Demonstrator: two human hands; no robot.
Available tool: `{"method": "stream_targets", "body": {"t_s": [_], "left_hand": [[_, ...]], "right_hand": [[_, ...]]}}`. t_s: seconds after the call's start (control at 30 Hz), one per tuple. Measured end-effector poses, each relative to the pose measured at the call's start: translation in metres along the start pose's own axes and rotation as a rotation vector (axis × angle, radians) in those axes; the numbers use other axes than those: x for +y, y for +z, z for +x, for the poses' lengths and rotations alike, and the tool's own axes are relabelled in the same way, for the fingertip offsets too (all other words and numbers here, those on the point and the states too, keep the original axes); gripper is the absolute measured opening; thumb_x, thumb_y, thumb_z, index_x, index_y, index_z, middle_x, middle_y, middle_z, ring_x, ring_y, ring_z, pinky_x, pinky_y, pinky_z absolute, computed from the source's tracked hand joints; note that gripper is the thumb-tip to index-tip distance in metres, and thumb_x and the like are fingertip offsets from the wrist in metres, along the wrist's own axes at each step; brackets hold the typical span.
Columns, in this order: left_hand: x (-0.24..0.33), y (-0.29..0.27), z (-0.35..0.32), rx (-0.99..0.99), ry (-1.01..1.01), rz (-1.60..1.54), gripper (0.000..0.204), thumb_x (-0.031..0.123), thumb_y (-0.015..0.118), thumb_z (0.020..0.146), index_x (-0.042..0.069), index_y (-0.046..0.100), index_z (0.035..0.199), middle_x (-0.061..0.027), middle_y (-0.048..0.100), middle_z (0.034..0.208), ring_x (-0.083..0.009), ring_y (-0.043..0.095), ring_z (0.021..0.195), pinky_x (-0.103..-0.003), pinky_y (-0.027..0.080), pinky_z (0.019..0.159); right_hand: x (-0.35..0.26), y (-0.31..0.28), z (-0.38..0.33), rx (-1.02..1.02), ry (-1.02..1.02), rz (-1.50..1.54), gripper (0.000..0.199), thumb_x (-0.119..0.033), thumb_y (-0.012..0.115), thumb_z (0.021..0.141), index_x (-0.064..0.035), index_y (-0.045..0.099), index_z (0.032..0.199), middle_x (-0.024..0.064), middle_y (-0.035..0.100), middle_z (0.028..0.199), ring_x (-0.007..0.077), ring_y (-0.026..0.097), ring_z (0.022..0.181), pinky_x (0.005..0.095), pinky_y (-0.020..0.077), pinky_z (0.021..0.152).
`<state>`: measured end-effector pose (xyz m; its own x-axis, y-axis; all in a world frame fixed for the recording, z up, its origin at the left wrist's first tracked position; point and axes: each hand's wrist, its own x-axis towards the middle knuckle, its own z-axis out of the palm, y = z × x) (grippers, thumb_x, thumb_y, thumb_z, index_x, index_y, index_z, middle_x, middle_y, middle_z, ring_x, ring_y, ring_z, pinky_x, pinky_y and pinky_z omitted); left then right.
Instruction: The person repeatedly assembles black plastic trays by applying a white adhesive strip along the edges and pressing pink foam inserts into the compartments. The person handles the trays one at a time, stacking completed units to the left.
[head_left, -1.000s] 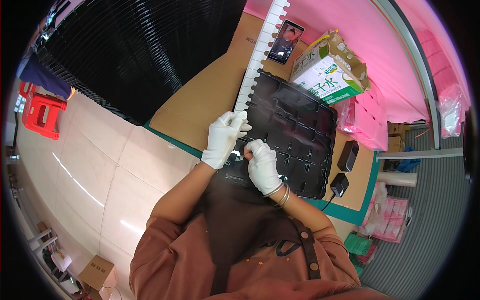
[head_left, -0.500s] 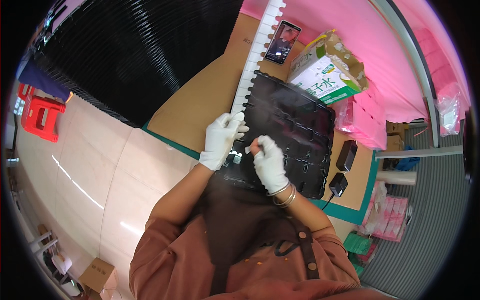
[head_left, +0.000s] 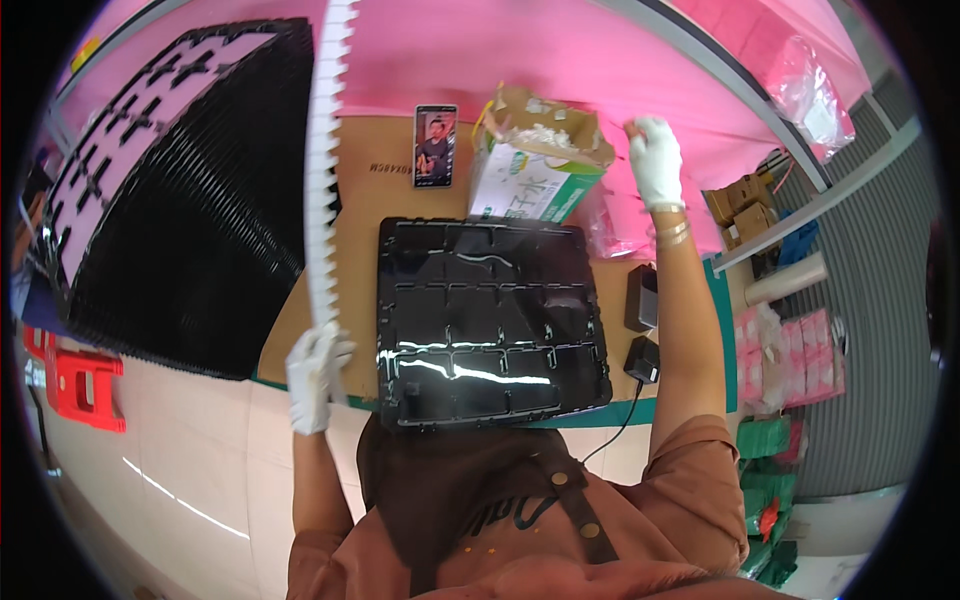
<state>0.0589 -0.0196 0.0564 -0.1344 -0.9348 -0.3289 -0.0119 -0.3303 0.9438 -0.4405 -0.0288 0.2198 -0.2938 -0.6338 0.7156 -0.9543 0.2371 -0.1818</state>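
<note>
I'd call this a small packing workshop. Black moulded plastic trays stand in a tall stack [head_left: 215, 230] at the left, and a single compartment tray [head_left: 490, 310] lies on a workbench lined with a cardboard sheet [head_left: 365, 205]. Pink packets [head_left: 620, 222] are heaped behind, with more wrapped bundles [head_left: 795, 362] by a ribbed grey panel [head_left: 875, 330]. Metal framing [head_left: 825, 203] crosses near some cardboard boxes [head_left: 748, 207]. The worker's apron [head_left: 400, 490] and white gloves [head_left: 660, 170] fit, as does the red plastic stool [head_left: 68, 385] on tiled floor [head_left: 200, 470] (a lit smartphone [head_left: 435, 147] shares the bench).
</note>
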Motion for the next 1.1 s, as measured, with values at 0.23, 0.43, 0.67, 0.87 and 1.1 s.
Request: {"method": "stream_targets", "body": {"t_s": [0.23,0.43,0.67,0.87,1.1], "left_hand": [[0.018,0.011,-0.032,0.527,0.752,0.352,0.030,0.010,0.064,0.091,-0.001,0.055,0.117,-0.0151,0.050,0.128,-0.0261,0.051,0.117,-0.036,0.043,0.099],[0.042,0.077,-0.046,0.093,0.739,0.422,0.024,0.010,0.068,0.086,0.001,0.060,0.107,-0.0142,0.056,0.121,-0.0282,0.055,0.113,-0.036,0.043,0.098],[0.055,0.124,-0.041,-0.305,0.334,0.194,0.025,0.016,0.067,0.089,0.000,0.062,0.108,-0.0102,0.063,0.111,-0.0183,0.063,0.099,-0.032,0.048,0.091],[0.072,0.183,-0.027,-0.674,-0.023,0.017,0.034,0.033,0.056,0.096,0.003,0.060,0.111,-0.0108,0.063,0.110,-0.0208,0.063,0.103,-0.032,0.048,0.088],[0.040,0.247,-0.041,-1.053,-0.450,-0.333,0.076,0.062,0.041,0.095,-0.002,0.045,0.134,-0.0202,0.056,0.126,-0.0307,0.056,0.117,-0.040,0.045,0.098]], "right_hand": [[0.023,-0.017,-0.109,-0.369,0.110,-0.327,0.033,-0.024,0.072,0.075,-0.0069,0.066,0.102,0.0142,0.063,0.107,0.0321,0.060,0.099,0.0419,0.0473,0.086],[0.053,0.000,-0.118,-0.233,0.196,-0.243,0.019,-0.018,0.063,0.078,-0.0071,0.070,0.092,0.0151,0.067,0.092,0.0306,0.064,0.087,0.0415,0.0505,0.078],[0.102,0.002,-0.103,-0.337,0.652,0.393,0.025,-0.017,0.061,0.083,-0.0028,0.069,0.102,0.0184,0.068,0.094,0.0290,0.066,0.083,0.0368,0.0504,0.078],[0.095,-0.029,-0.087,0.203,0.286,0.339,0.021,0.003,0.049,0.081,0.0005,0.063,0.096,0.0157,0.063,0.082,0.0254,0.060,0.076,0.0318,0.0478,0.071],[-0.015,-0.112,-0.140,-0.320,-0.184,0.626,0.032,0.012,0.046,0.066,-0.0023,0.062,0.090,0.0159,0.060,0.080,0.0319,0.059,0.070,0.0343,0.0497,0.068]]}}
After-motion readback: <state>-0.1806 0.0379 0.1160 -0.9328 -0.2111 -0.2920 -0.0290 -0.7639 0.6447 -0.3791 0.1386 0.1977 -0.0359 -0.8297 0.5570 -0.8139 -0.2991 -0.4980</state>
